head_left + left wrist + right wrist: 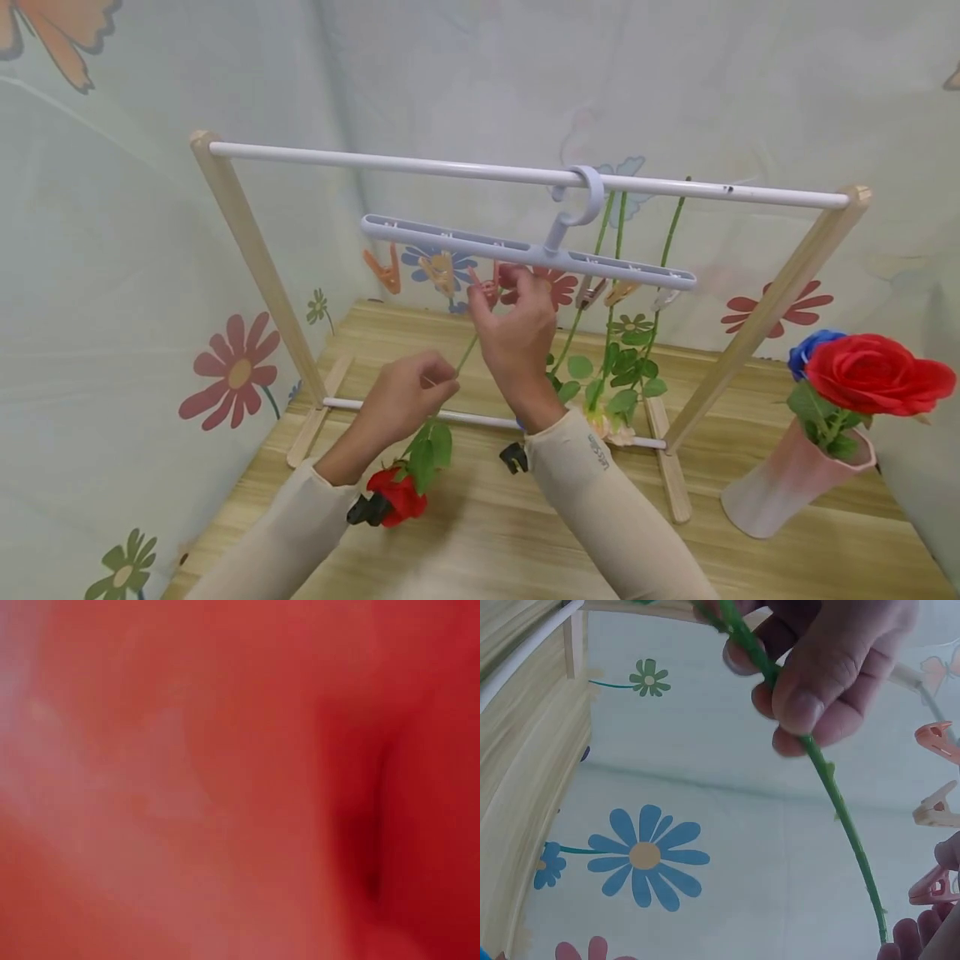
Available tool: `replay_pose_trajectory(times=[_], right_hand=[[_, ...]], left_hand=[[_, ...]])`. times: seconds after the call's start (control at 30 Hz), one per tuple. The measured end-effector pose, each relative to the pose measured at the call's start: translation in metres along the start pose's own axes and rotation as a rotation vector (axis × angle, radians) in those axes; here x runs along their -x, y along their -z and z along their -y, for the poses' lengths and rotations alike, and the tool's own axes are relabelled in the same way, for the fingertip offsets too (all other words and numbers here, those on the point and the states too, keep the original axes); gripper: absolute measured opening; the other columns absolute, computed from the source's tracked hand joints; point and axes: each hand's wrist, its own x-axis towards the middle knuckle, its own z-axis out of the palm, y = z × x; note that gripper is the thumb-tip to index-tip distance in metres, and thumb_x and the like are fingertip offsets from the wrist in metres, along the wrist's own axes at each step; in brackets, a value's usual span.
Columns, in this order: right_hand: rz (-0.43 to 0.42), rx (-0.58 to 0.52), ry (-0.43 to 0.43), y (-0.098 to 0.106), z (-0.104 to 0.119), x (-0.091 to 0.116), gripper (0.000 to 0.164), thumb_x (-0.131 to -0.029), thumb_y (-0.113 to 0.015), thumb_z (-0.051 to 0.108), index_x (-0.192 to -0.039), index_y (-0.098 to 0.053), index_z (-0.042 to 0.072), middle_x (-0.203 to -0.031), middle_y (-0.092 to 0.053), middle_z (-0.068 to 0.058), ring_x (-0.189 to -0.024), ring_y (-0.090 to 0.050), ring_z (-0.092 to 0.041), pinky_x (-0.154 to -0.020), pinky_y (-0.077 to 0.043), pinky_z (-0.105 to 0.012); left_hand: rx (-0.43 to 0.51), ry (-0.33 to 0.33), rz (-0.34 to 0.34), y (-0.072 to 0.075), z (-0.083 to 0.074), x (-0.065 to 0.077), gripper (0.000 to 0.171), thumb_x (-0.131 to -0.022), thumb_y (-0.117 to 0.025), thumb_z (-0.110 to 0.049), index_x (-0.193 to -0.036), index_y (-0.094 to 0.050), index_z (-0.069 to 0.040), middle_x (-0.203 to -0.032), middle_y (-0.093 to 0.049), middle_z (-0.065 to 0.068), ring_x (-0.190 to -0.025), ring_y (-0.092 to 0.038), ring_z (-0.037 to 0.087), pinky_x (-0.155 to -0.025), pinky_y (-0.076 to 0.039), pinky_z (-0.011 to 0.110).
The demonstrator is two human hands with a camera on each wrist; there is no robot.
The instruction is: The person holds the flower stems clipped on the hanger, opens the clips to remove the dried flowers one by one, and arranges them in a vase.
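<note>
Head view: I register the left hand (405,392) pinching a green stem (467,353), red rose (407,497) below it, long axis slanting up toward the right hand (519,333). Left wrist view: blur only. Right wrist view: the stem reaches that right hand, which pinches the pink clip (928,889).

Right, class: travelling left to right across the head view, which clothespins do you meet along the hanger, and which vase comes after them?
Orange clothespin → cream clothespin → pink clothespin → grey clothespin → yellow-orange clothespin → white clothespin → pink-and-white vase.
</note>
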Motion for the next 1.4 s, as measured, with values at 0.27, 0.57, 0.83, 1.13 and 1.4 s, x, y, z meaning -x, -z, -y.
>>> replay_pose_trajectory(times=[0.27,0.57,0.83,1.13,1.4], right_hand=[[-0.014,0.045,0.078,0.009,-0.006,0.002,0.029,-0.083,-0.082,0.019,-0.103,-0.071,0.001,-0.100,-0.071,-0.013,-0.082,-0.064,-0.030,-0.073,-0.056,-0.038],[0.004,0.089,0.205,0.028,-0.013,0.014,0.030,-0.084,-0.083,0.017,-0.106,-0.071,0.001,-0.098,-0.070,-0.015,-0.087,-0.064,-0.029,-0.078,-0.056,-0.039],[0.145,0.308,0.611,0.050,-0.014,0.033,0.029,-0.079,-0.085,0.022,-0.100,-0.073,0.005,-0.095,-0.074,-0.010,-0.091,-0.066,-0.030,-0.080,-0.053,-0.045],[0.363,0.461,0.706,0.067,-0.025,0.050,0.012,-0.082,-0.085,0.019,-0.090,-0.076,0.015,-0.088,-0.073,-0.001,-0.087,-0.065,-0.025,-0.080,-0.051,-0.042],[0.359,0.489,0.674,0.075,-0.029,0.059,0.008,-0.087,-0.081,0.016,-0.084,-0.074,0.016,-0.084,-0.072,0.000,-0.082,-0.066,-0.024,-0.070,-0.052,-0.039]], left_hand=[[-0.146,-0.046,-0.048,0.007,0.001,0.009,0.004,-0.096,-0.072,-0.020,-0.096,-0.071,-0.016,-0.094,-0.076,-0.001,-0.085,-0.071,0.016,-0.076,-0.060,0.037],[-0.388,-0.161,-0.131,0.004,-0.012,0.019,0.004,-0.093,-0.074,-0.016,-0.097,-0.075,-0.015,-0.089,-0.073,-0.001,-0.077,-0.066,0.012,-0.070,-0.058,0.034],[-0.483,-0.232,-0.201,0.003,-0.029,0.022,0.008,-0.095,-0.071,-0.014,-0.096,-0.076,-0.020,-0.086,-0.069,-0.002,-0.075,-0.064,0.014,-0.056,-0.052,0.031],[-0.628,-0.312,-0.209,-0.007,-0.047,0.022,0.005,-0.091,-0.077,-0.022,-0.095,-0.080,-0.022,-0.079,-0.069,-0.001,-0.069,-0.063,0.016,-0.047,-0.048,0.025],[-0.703,-0.346,-0.180,-0.017,-0.059,0.021,0.012,-0.085,-0.083,-0.023,-0.096,-0.081,-0.020,-0.082,-0.071,-0.001,-0.070,-0.063,0.017,-0.051,-0.051,0.024]])
